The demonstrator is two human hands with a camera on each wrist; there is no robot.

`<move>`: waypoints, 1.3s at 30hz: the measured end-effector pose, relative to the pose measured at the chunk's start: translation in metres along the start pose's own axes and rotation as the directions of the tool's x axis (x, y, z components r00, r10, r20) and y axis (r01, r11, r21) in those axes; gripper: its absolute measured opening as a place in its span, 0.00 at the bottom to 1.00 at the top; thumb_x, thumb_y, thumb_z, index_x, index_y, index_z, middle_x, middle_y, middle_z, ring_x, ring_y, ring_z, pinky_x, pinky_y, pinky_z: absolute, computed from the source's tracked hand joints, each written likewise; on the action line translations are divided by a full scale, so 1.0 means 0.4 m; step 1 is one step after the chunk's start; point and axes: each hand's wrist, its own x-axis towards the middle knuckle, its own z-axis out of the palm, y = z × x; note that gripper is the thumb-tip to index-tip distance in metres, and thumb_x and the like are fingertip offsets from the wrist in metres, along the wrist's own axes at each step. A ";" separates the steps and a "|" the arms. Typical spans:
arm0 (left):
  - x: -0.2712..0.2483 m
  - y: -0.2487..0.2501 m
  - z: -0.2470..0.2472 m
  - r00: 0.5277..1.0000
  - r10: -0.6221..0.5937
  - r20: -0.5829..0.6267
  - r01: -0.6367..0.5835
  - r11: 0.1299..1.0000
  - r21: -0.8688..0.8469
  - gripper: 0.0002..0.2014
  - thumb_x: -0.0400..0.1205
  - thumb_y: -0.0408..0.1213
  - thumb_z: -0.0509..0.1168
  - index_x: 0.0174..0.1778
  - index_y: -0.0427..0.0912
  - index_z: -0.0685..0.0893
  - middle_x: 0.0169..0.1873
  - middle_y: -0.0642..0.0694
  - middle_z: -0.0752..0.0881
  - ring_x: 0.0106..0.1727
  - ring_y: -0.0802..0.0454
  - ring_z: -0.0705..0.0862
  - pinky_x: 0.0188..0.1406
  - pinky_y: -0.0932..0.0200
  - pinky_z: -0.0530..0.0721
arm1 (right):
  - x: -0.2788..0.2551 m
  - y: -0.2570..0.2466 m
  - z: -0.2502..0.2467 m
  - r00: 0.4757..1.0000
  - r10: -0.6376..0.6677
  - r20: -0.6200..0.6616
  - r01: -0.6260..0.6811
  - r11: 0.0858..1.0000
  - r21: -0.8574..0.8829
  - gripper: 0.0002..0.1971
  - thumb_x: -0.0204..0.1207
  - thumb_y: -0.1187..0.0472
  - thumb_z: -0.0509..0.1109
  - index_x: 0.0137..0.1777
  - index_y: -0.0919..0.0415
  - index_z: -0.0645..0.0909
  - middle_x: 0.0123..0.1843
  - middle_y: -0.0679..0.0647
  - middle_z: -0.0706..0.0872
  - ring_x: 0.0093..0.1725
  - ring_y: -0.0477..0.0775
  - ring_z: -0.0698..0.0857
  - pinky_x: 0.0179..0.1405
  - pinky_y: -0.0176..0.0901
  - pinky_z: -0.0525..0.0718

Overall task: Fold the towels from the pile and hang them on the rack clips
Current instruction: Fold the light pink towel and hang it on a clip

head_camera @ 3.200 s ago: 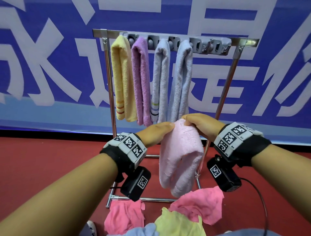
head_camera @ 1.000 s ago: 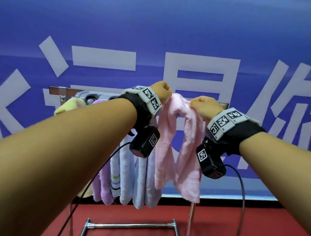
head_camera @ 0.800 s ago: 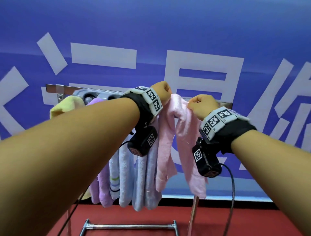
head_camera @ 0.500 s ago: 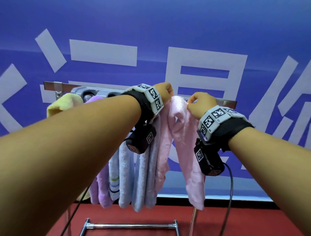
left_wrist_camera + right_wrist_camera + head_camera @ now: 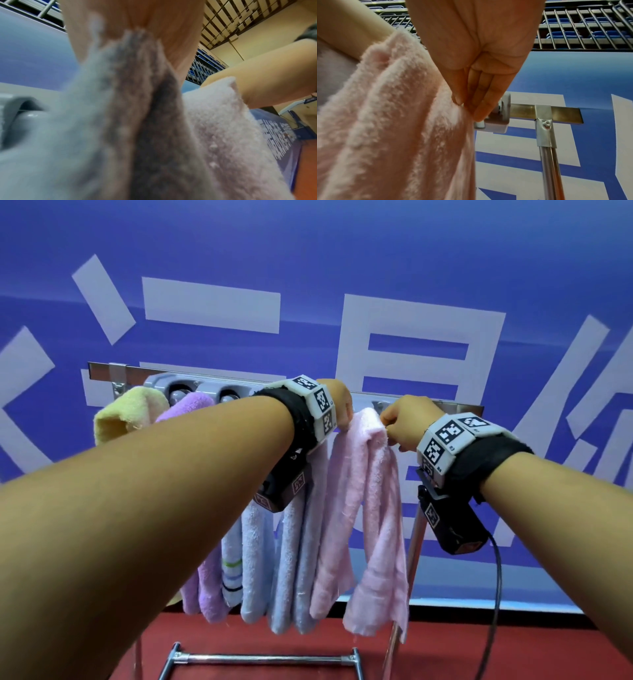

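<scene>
A folded pale pink towel hangs at the top bar of the metal rack, right of the other hung towels. My left hand grips its top fold from the left; the left wrist view shows the towel bunched under my fingers. My right hand pinches the towel's upper right corner with thumb and fingertips, right beside the grey end clip of the clip strip.
A yellow towel, a purple towel and two light blue towels hang from the clips to the left. The rack's right post and bottom crossbar stand over red floor. A blue banner wall is behind.
Both hands lifted the pink towel from waist height up to the rack's top bar. Over the last second they drew closer together and the towel bunched at the clip strip.
</scene>
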 end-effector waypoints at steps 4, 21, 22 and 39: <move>-0.023 0.001 -0.007 0.995 -0.031 -0.097 0.016 0.988 -0.155 0.12 0.77 0.30 0.67 0.54 0.44 0.88 0.52 0.48 0.89 0.48 0.53 0.84 0.44 0.62 0.78 | -0.024 -0.009 -0.006 1.000 0.006 -0.023 -0.005 0.999 0.042 0.13 0.77 0.69 0.62 0.52 0.63 0.88 0.45 0.56 0.86 0.47 0.59 0.84 0.52 0.44 0.81; -0.289 0.051 0.194 0.976 -0.212 0.056 0.212 0.848 -0.486 0.23 0.84 0.42 0.60 0.74 0.40 0.68 0.68 0.41 0.78 0.66 0.44 0.78 0.61 0.55 0.77 | -0.148 0.037 0.186 0.996 0.037 0.078 -0.077 0.798 0.598 0.19 0.75 0.61 0.68 0.67 0.53 0.78 0.61 0.48 0.84 0.61 0.49 0.81 0.55 0.41 0.73; -0.285 0.055 0.203 0.974 -0.222 0.050 0.218 0.848 -0.482 0.22 0.84 0.42 0.59 0.73 0.39 0.68 0.68 0.40 0.78 0.66 0.43 0.78 0.60 0.54 0.77 | -0.145 0.035 0.194 0.996 0.053 0.073 -0.087 0.788 0.610 0.16 0.77 0.60 0.66 0.64 0.53 0.79 0.59 0.50 0.85 0.59 0.52 0.81 0.54 0.42 0.73; -0.245 0.037 0.298 0.982 -0.154 -0.107 0.100 0.912 -0.397 0.08 0.80 0.31 0.60 0.53 0.34 0.76 0.49 0.35 0.84 0.52 0.38 0.81 0.41 0.56 0.70 | -0.170 0.073 0.212 0.984 0.130 -0.119 -0.026 0.777 0.628 0.12 0.80 0.62 0.58 0.35 0.55 0.75 0.40 0.57 0.84 0.42 0.58 0.82 0.44 0.50 0.80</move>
